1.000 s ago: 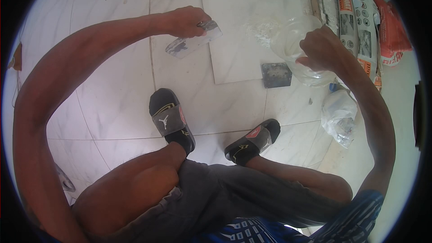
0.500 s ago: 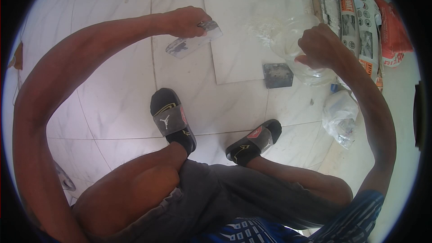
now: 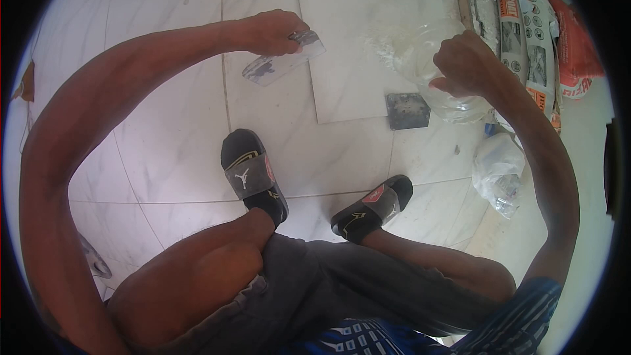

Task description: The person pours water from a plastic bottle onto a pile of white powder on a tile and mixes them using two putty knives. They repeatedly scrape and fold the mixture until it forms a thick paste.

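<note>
the left hand (image 3: 276, 31) has its fingers closed on a flat scraper (image 3: 279, 66) by the left edge of the white board (image 3: 348, 85). the right hand (image 3: 467, 66) is curled at the clear container (image 3: 453, 110), by the board's right edge; its grip i cannot tell.

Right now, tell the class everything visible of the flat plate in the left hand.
The flat plate is thin, four-sided and shiny, with dark smudges; metal or clear plastic, I cannot tell. The left hand holds its upper edge. It slants, its right end overlapping the white slab in view; whether it touches the floor is unclear.
</note>
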`<state>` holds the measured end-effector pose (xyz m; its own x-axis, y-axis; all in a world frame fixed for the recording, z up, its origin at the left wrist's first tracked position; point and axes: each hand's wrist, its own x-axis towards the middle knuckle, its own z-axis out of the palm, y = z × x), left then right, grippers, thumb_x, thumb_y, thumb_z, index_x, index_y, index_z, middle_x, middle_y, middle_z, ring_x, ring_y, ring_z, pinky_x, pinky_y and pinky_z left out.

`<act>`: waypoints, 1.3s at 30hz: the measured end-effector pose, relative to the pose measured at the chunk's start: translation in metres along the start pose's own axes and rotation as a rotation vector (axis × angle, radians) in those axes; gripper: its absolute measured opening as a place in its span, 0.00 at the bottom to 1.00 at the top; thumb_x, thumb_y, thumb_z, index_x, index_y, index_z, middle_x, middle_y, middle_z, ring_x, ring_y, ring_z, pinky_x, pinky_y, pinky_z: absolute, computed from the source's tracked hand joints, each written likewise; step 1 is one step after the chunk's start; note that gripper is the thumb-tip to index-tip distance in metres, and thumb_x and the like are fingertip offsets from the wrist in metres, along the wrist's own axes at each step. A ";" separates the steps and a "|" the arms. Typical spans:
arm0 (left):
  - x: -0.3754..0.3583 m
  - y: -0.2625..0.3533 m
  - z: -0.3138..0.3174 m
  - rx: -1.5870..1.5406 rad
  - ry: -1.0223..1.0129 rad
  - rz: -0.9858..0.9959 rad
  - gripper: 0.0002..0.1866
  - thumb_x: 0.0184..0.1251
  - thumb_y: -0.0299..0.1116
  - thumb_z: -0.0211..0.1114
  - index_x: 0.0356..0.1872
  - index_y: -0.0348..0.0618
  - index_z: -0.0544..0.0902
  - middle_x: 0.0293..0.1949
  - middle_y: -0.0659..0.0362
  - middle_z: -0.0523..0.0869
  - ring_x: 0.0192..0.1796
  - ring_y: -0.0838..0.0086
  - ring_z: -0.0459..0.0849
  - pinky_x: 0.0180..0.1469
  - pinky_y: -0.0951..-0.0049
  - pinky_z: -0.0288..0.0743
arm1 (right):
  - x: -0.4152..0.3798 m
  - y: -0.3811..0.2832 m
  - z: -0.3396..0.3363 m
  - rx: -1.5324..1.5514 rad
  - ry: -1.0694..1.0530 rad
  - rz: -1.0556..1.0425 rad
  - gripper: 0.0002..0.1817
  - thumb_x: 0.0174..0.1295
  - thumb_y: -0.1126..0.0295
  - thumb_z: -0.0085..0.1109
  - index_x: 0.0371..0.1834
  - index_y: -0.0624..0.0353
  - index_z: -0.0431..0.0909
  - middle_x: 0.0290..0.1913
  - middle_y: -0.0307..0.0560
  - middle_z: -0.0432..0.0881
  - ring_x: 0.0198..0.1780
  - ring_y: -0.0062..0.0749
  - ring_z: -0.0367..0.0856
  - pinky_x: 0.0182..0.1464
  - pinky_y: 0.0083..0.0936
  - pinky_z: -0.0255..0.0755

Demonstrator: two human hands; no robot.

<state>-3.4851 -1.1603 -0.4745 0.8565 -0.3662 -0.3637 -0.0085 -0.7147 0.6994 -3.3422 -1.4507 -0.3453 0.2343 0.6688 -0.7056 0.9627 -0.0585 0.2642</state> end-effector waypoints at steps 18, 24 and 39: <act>0.001 -0.007 0.001 0.017 -0.006 0.014 0.15 0.64 0.34 0.62 0.43 0.30 0.81 0.33 0.47 0.85 0.34 0.61 0.83 0.38 0.61 0.76 | -0.076 -0.003 0.027 0.223 0.065 0.178 0.15 0.59 0.56 0.69 0.31 0.56 0.80 0.32 0.46 0.81 0.40 0.40 0.81 0.46 0.39 0.72; 0.001 0.001 -0.002 -0.005 -0.039 -0.064 0.17 0.65 0.35 0.61 0.45 0.29 0.81 0.36 0.45 0.85 0.38 0.58 0.82 0.43 0.59 0.75 | -0.171 -0.044 0.088 0.488 0.262 0.373 0.12 0.66 0.61 0.63 0.31 0.57 0.79 0.32 0.47 0.80 0.37 0.45 0.80 0.42 0.42 0.73; 0.016 -0.011 0.012 -0.049 -0.024 -0.130 0.16 0.66 0.37 0.61 0.42 0.30 0.80 0.31 0.52 0.84 0.35 0.67 0.80 0.43 0.64 0.74 | -0.334 -0.270 0.361 0.780 0.191 1.563 0.22 0.75 0.53 0.50 0.47 0.63 0.81 0.44 0.59 0.86 0.49 0.58 0.83 0.51 0.44 0.75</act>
<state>-3.4772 -1.1658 -0.4952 0.8360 -0.2871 -0.4676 0.1275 -0.7272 0.6745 -3.6318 -1.9261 -0.4183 0.9568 -0.2896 -0.0258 -0.2813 -0.9446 0.1694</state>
